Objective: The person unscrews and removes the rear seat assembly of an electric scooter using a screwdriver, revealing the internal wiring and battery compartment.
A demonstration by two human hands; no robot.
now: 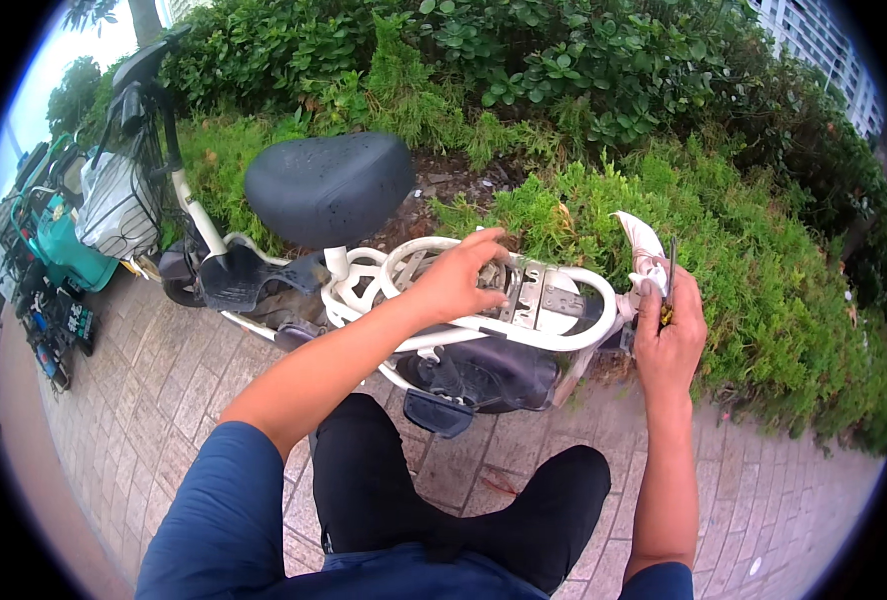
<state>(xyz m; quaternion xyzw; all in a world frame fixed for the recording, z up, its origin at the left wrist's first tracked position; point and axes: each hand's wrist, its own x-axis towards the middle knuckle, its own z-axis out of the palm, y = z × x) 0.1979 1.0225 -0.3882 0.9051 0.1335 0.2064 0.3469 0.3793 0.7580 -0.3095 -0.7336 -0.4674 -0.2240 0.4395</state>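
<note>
A white-framed electric bike stands across in front of me, its black saddle to the left. Over the looped rear rack, my left hand curves with thumb and fingers apart, and nothing shows between them. The fingertips are close to a metal bracket inside the rack. At the bike's rear end, my right hand is closed on a thin dark-shafted tool, perhaps a screwdriver, pointing up. Its thumb also presses on a crumpled white strip, whose material I cannot make out.
Low green shrubs press against the bike's far side. Paving bricks lie under the bike and my bent knees. A wire basket with a white bag is at the front left, beside parked teal scooters.
</note>
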